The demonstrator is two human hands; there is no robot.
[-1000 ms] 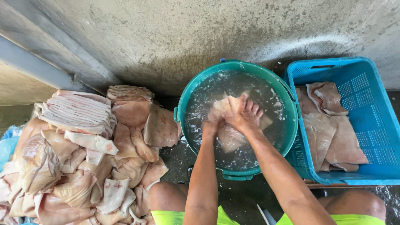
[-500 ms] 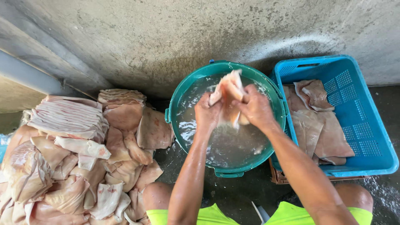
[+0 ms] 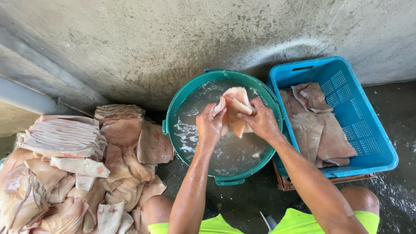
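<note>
Pale pink skin piece [image 3: 236,110], floppy, wet, folded, is held above the cloudy water in the green basin [image 3: 182,97] at frame center, left hand [image 3: 211,123] and right hand [image 3: 260,119] both clenched on it; firm grip advisable, probably slippery; blue crate [image 3: 368,130] at right, raw pile [image 3: 73,164] lower left.

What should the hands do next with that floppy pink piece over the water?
Probably carry it right into the blue crate. Both the left hand and right hand hold the pale piece lifted above the green tub, and similar pieces already lie in that crate.
</note>
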